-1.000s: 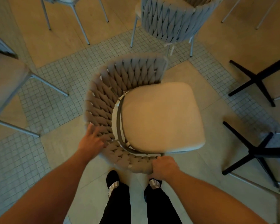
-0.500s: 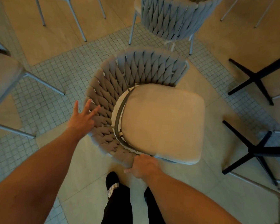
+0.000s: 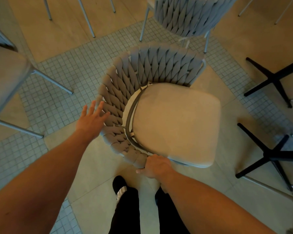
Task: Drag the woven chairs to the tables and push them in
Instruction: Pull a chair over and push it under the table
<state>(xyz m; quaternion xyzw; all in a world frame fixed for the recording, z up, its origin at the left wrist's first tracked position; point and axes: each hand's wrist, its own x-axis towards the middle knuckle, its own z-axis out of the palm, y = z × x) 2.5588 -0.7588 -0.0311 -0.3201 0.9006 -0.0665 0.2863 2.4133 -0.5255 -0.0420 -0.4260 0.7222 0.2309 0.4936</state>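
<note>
So, quick status from where I'm standing.

Chair: the woven chair [image 3: 152,105] sits on the floor right in front of my feet, cream seat facing right toward the black table bases, woven back curving round the left and far side.

Right hand: my right hand [image 3: 155,167] is wrapped round the near end of the woven back where it meets the seat frame, fingers curled under. That's the one real hold I've got.

Left hand: my left hand [image 3: 91,119] is flat with fingers spread at the outside of the back. Fingertips look like they touch the weave, but nothing is curled round it, so no grab there.

Tables: two black cross bases on the right, the near base [image 3: 276,157] and the far base [image 3: 276,76]. Tops are out of frame. The seat's front edge is near the near base but apart from it, so not tucked in.

Done: as far as I can judge, this chair is roughly aimed at a table and that's about it.

Left: slide it the rest of the way and push it under. Another woven chair [image 3: 184,16] stands beyond it in the open, and a third chair [image 3: 3,78] pokes in at the left, so I reckon there's more to shift.

Watch out: the chair legs could snag those splayed base feet going in.
</note>
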